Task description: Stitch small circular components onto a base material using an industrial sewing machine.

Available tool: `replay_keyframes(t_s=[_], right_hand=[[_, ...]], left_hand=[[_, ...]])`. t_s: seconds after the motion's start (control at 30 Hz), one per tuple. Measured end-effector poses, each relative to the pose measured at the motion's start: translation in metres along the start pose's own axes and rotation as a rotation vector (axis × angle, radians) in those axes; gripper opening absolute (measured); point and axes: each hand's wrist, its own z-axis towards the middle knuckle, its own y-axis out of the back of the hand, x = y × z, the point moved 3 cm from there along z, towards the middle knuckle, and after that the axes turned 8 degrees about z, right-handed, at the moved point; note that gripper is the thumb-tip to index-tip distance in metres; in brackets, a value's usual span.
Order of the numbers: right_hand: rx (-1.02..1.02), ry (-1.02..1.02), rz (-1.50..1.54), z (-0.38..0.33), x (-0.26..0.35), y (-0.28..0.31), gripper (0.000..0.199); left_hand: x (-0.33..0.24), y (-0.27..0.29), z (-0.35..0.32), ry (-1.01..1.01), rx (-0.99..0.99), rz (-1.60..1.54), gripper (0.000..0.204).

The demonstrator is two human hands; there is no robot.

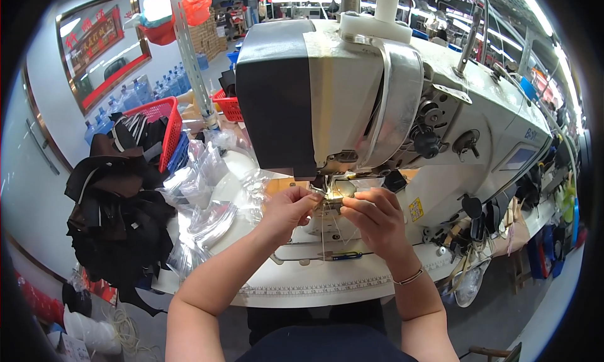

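A large white industrial sewing machine (390,97) fills the middle of the view, its head dark at the left end. Both my hands are up at the lit needle area (332,187) under the machine head. My left hand (289,208) has its fingertips pinched together just left of the needle, apparently on a fine thread. My right hand (372,218) is pinched the same way just right of it; a thin bracelet sits on that wrist. What lies between the fingers is too small to make out. Thin threads hang down below the needle.
The white table (302,286) has a ruler strip along its front edge. Clear plastic bags (207,198) are piled at the left, beside a heap of dark fabric pieces (119,204) and red baskets (165,119). Small blue-handled snips (343,256) lie below my hands.
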Motion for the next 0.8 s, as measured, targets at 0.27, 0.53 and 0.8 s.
replay_keyframes(t_s=[0.27,0.53,0.8], right_hand=[[0.005,-0.030,0.063,0.009,-0.019,0.001,0.013],[0.049,-0.121,0.089,0.006,-0.036,-0.003,0.017],[0.049,-0.123,0.083,0.004,-0.041,-0.005,0.017]], left_hand=[[0.010,-0.014,-0.008,-0.042,-0.093,-0.187,0.018],[0.003,-0.013,-0.014,-0.091,-0.128,-0.074,0.023],[-0.052,0.019,0.009,-0.538,-0.222,0.676,0.015]])
